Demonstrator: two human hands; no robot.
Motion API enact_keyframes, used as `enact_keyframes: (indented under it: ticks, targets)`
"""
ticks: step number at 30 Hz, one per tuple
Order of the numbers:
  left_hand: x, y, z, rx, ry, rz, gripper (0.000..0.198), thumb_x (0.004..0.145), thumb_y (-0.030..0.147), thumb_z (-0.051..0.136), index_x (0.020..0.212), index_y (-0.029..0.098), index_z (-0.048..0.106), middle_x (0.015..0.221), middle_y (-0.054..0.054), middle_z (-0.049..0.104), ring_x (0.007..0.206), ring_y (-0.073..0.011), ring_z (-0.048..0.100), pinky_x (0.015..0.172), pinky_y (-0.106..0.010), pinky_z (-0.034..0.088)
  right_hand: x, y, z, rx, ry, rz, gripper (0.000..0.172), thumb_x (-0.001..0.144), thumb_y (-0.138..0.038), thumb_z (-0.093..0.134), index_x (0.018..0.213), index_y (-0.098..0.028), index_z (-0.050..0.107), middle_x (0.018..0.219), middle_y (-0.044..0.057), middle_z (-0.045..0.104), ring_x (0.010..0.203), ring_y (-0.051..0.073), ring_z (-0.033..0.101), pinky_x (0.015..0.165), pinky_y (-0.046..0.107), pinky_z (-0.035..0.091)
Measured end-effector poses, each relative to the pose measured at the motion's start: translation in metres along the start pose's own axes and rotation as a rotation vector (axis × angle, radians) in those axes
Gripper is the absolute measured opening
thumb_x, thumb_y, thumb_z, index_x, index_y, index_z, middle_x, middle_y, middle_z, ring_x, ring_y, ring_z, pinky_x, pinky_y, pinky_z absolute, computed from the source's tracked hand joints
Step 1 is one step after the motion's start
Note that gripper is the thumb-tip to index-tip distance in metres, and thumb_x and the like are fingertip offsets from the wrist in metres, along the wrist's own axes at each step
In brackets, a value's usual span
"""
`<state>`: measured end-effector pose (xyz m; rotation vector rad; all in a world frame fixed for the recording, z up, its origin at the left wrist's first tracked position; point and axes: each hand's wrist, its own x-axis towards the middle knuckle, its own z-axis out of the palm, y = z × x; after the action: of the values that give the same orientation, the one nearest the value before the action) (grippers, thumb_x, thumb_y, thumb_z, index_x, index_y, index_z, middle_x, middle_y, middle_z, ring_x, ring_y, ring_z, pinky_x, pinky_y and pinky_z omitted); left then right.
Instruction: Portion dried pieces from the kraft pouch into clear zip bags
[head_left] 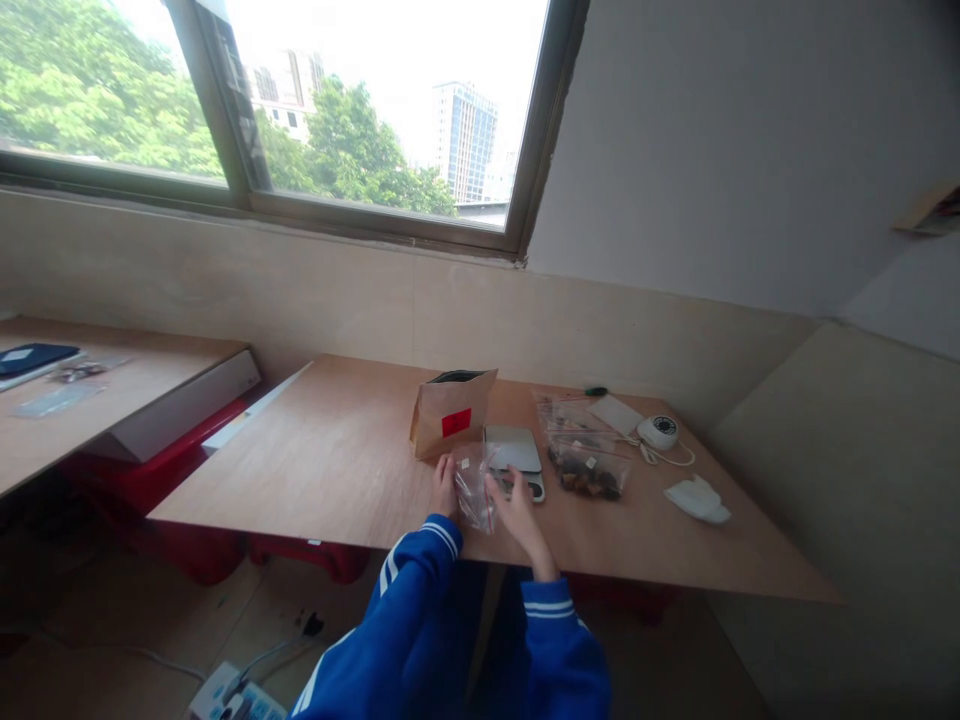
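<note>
A clear zip-lock bag (472, 492) with a small white label is held between my two hands, near the table's front edge. My left hand (445, 487) is closed on the bag's left side. On its right edge my right hand (516, 502) grips with bent fingers. Just behind the bag stands an upright brown paper pouch (427, 422) with a red label, its top open. A white kitchen scale (517, 447) lies beside the pouch, partly covered by my right hand and the bag. Whether the bag contains anything is unclear.
Right of the scale lie zip-lock bags of dark dried pieces (589, 470). Farther right are a white corded device (658, 432) and a crumpled white tissue (697, 498). Another wooden table (172, 355) stands left, above red stools (187, 440). A power strip (232, 695) lies on the floor.
</note>
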<state>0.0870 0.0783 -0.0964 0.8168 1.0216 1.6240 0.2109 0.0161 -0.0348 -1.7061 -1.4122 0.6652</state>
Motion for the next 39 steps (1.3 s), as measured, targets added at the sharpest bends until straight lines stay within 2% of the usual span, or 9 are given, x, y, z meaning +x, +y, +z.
enact_keyframes:
  ticks: [4,9,13,18,22,26,31,36,39]
  targets:
    - [-0.01,0.01,0.001,-0.061,-0.046,-0.075,0.042,0.076,0.055,0.056,0.092,0.017,0.064,0.087,-0.005,0.067,0.08,-0.0178,0.063,0.072,-0.029,0.05,-0.009,-0.001,-0.001,0.242,-0.2,0.039,0.053,0.085,-0.049,0.047,0.122,-0.012,0.044,0.1,0.013,0.066,0.087,0.023,0.065,0.078,0.033,0.051]
    - [-0.036,0.019,-0.003,-0.099,-0.179,-0.189,0.058,0.081,0.061,0.045,0.106,0.013,0.067,0.071,-0.006,0.068,0.067,-0.019,0.065,0.064,-0.032,0.052,-0.007,0.002,-0.007,0.299,-0.099,0.018,0.032,0.085,-0.037,0.043,0.103,-0.014,0.057,0.1,0.014,0.068,0.087,0.022,0.066,0.078,0.032,0.052]
    - [-0.051,0.031,-0.004,-0.117,-0.273,-0.187,0.057,0.08,0.057,0.051,0.118,0.016,0.063,0.1,-0.011,0.071,0.098,-0.0239,0.064,0.086,-0.035,0.05,-0.011,0.003,-0.004,0.429,-0.051,0.062,0.041,0.086,-0.047,0.045,0.105,-0.014,0.058,0.104,0.015,0.068,0.092,0.025,0.066,0.08,0.035,0.052]
    - [-0.054,0.065,0.001,0.033,-0.406,-0.039,0.053,0.084,0.049,0.052,0.129,0.021,0.055,0.136,-0.007,0.053,0.13,-0.0249,0.041,0.109,-0.037,0.031,-0.016,-0.006,-0.003,0.627,-0.125,-0.058,0.045,0.078,-0.05,0.06,0.109,-0.018,0.062,0.113,0.01,0.067,0.106,0.026,0.061,0.092,0.038,0.048]
    - [-0.054,0.084,0.0,0.174,-0.443,-0.059,0.058,0.085,0.053,0.048,0.135,0.025,0.047,0.126,-0.008,0.059,0.088,-0.0186,0.064,0.073,-0.03,0.052,-0.015,-0.011,-0.009,0.61,0.004,-0.085,0.038,0.076,-0.047,0.064,0.099,-0.017,0.067,0.104,0.01,0.07,0.098,0.025,0.064,0.089,0.039,0.048]
    - [-0.055,0.089,-0.006,0.183,-0.553,-0.211,0.059,0.084,0.056,0.046,0.129,0.018,0.053,0.096,-0.009,0.066,0.058,-0.0108,0.056,0.042,-0.021,0.04,-0.014,-0.012,-0.017,0.581,0.072,-0.063,0.038,0.077,-0.047,0.062,0.099,-0.016,0.067,0.098,0.01,0.07,0.089,0.024,0.064,0.077,0.035,0.051]
    - [-0.057,0.093,-0.015,0.202,-0.672,-0.239,0.046,0.07,0.044,0.07,0.102,0.012,0.069,0.083,-0.007,0.066,0.067,-0.0131,0.057,0.057,-0.024,0.046,-0.015,-0.014,-0.025,0.551,0.148,-0.041,0.047,0.076,-0.052,0.059,0.104,-0.014,0.063,0.095,0.011,0.068,0.079,0.022,0.063,0.064,0.031,0.05]
    - [-0.059,0.095,-0.018,0.196,-0.638,-0.192,0.043,0.074,0.043,0.068,0.105,0.014,0.068,0.094,-0.008,0.068,0.079,-0.0157,0.06,0.073,-0.03,0.049,-0.017,-0.017,-0.034,0.559,0.335,-0.031,0.047,0.084,-0.053,0.046,0.115,-0.018,0.055,0.116,0.013,0.06,0.091,0.021,0.061,0.073,0.032,0.05]
    - [-0.059,0.097,-0.018,0.199,-0.617,-0.159,0.043,0.074,0.043,0.067,0.106,0.015,0.067,0.101,-0.009,0.068,0.088,-0.0189,0.061,0.078,-0.032,0.05,-0.017,-0.016,-0.038,0.566,0.265,-0.054,0.037,0.082,-0.047,0.051,0.102,-0.017,0.061,0.107,0.011,0.064,0.086,0.021,0.062,0.075,0.035,0.051]
